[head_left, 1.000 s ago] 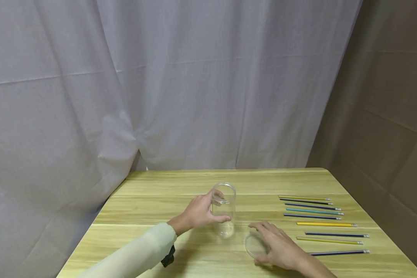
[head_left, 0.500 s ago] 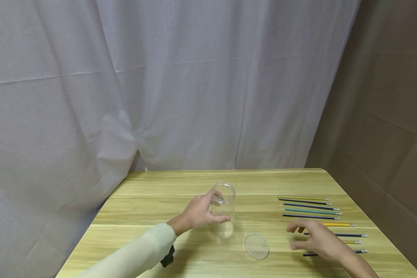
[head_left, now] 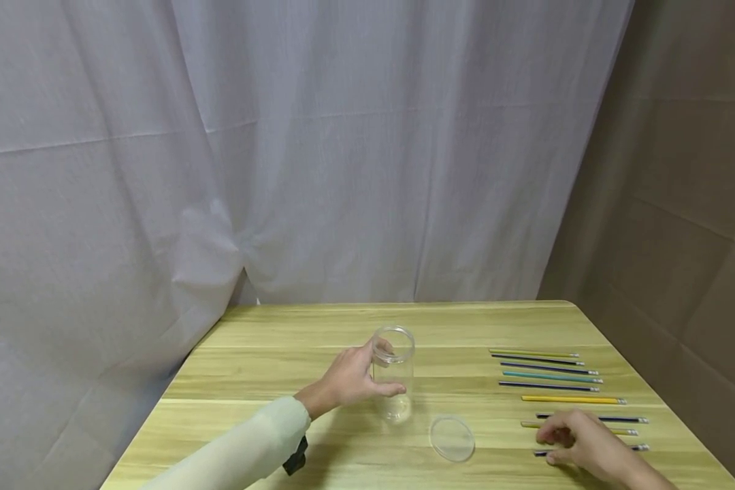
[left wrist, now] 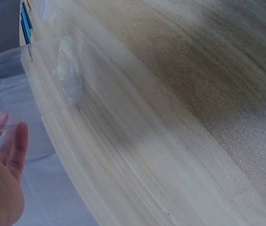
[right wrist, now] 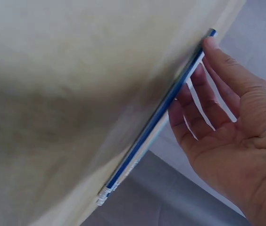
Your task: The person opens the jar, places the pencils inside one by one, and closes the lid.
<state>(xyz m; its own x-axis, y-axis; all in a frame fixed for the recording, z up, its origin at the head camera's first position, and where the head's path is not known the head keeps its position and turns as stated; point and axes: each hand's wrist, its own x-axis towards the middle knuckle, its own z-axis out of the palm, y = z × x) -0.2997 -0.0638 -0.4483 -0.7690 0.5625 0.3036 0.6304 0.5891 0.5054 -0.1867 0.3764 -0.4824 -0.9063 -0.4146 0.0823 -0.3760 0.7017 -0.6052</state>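
The left hand (head_left: 352, 374) grips a clear jar (head_left: 401, 371), thumb curled across the near side and fingers round the far side; the jar stands upright on the bench (head_left: 269, 357), its open rim uppermost. A pale green sleeve (head_left: 239, 442) covers the forearm behind this hand. Between the two hands, a little nearer the person than the jar, a clear round lid (head_left: 452, 438) lies flat, touching neither hand. The right hand (head_left: 591, 446) is down at the nearest dark blue pencil (right wrist: 156, 113), fingers bent, thumb tip at the end away from the eraser; whether it pinches the pencil, I cannot tell. Partly hidden by that hand, just beyond this pencil, lie a yellow-green pencil (head_left: 625, 431) and a second dark blue pencil (head_left: 621, 419). Farther past the right hand come a yellow pencil (head_left: 572, 399), then more pencils, among them a teal pencil (head_left: 551, 376), eraser ends all to the right. A grey curtain (head_left: 343, 170) hangs beyond both hands.
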